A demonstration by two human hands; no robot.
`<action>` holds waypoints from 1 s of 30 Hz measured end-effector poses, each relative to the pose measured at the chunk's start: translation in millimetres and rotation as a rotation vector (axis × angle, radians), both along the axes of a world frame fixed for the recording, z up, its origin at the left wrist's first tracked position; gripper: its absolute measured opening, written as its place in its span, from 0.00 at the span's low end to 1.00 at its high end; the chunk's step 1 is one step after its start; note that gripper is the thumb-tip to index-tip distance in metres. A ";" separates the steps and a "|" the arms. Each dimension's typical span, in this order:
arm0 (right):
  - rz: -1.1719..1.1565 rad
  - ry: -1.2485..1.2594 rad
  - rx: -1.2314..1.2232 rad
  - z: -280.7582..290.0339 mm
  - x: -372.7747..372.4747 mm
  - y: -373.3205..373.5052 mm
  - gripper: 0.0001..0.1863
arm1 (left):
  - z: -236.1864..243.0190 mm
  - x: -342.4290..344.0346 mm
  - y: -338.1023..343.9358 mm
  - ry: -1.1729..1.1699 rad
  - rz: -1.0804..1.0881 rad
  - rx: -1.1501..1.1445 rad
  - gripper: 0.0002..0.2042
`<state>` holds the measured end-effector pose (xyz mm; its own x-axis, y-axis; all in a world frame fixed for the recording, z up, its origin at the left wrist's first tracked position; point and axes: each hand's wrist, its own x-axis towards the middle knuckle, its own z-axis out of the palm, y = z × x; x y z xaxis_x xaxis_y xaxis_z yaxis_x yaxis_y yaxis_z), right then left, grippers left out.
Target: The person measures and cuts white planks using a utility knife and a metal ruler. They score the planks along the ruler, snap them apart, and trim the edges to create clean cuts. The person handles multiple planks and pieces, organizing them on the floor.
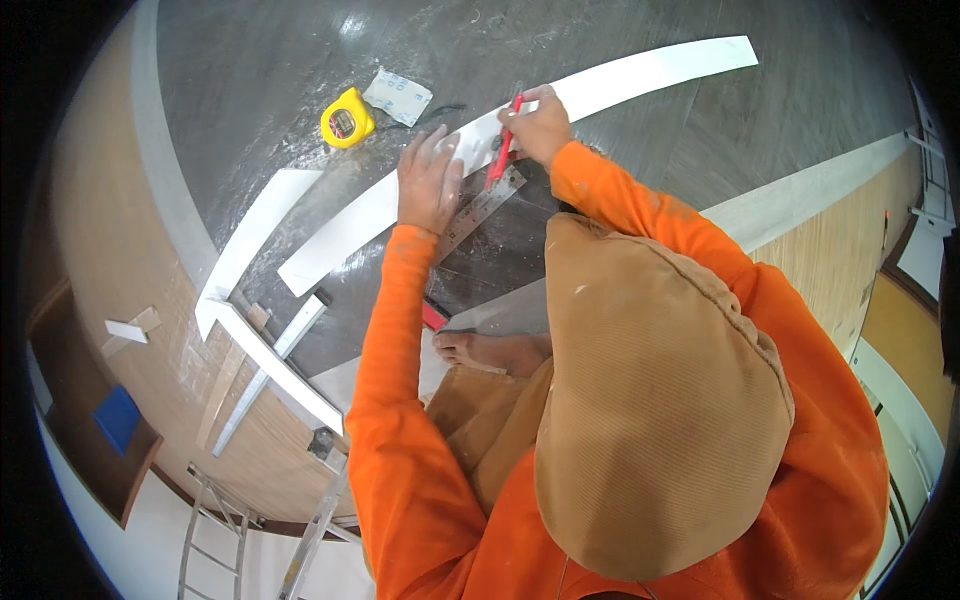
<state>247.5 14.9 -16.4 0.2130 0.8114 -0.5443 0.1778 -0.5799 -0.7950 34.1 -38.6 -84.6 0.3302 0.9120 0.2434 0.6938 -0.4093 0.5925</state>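
Your left hand [428,183] lies flat, fingers spread, pressing the long white strip [600,85] on the dark floor [250,90]. Your right hand [537,125] grips a red pencil [503,145] against a metal square ruler [480,210] just near the strip. A yellow tape measure [346,118] sits far left.

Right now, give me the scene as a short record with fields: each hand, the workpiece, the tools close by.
left hand: left hand pressed flat on the long white strip, fingers spread
right hand: right hand grips a red pencil, tip at the strip
ruler: metal square lies under both hands, across the strip
nearby: yellow tape measure and a small white packet on the dark floor
also: a second white strip to the left
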 end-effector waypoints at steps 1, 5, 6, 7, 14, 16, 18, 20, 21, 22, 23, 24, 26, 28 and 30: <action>-0.020 0.022 0.010 8.3 0.1 1.6 0.27 | -9.5 -5.7 3.2 0.014 0.054 -0.010 0.29; 0.044 -0.184 0.114 16.7 67.2 -8.0 0.21 | 21.4 17.8 12.3 0.190 -0.006 0.001 0.30; 0.085 -0.289 0.140 6.1 93.0 -11.3 0.21 | 21.6 25.5 12.8 0.197 -0.015 0.020 0.32; 0.130 -0.388 0.165 -7.8 115.3 -13.2 0.20 | 18.6 31.2 13.3 0.210 -0.015 0.035 0.33; 0.201 -0.633 0.049 -83.2 245.6 -72.1 0.22 | 19.9 66.7 36.2 0.261 0.056 -0.250 0.43; 0.201 -0.700 0.055 -80.6 245.7 -73.3 0.23 | 20.7 66.1 45.9 0.248 0.015 -0.229 0.42; 0.205 -0.895 0.127 -71.2 238.8 -72.0 0.26 | 20.0 65.8 46.9 0.252 -0.008 -0.266 0.41; 0.075 -0.746 0.122 -49.9 222.3 -61.6 0.29 | 19.9 67.1 48.9 0.267 -0.004 -0.346 0.38; 0.001 -0.680 0.123 -40.2 214.4 -54.4 0.30 | 25.6 71.4 55.9 0.298 -0.048 -0.416 0.37; -0.109 -0.420 0.020 -44.1 208.7 -51.7 0.32 | 32.0 73.1 60.5 0.331 -0.091 -0.486 0.36; -0.209 -0.151 -0.077 -52.2 202.1 -49.5 0.34 | 39.0 73.8 62.0 0.368 -0.128 -0.555 0.36; -0.301 0.124 -0.172 -52.1 189.5 -42.8 0.35 | 46.4 72.2 62.2 0.359 -0.149 -0.492 0.37; -0.340 0.443 -0.185 -36.2 160.6 -37.0 0.33 | 69.2 72.1 63.9 0.336 -0.185 -0.505 0.39; -0.335 0.682 -0.106 -11.6 133.1 -32.9 0.30 | 100.9 65.9 65.1 0.331 -0.195 -0.431 0.36; -0.304 0.795 0.024 2.5 117.5 -28.0 0.31 | 142.0 64.3 72.0 0.220 -0.089 -0.381 0.30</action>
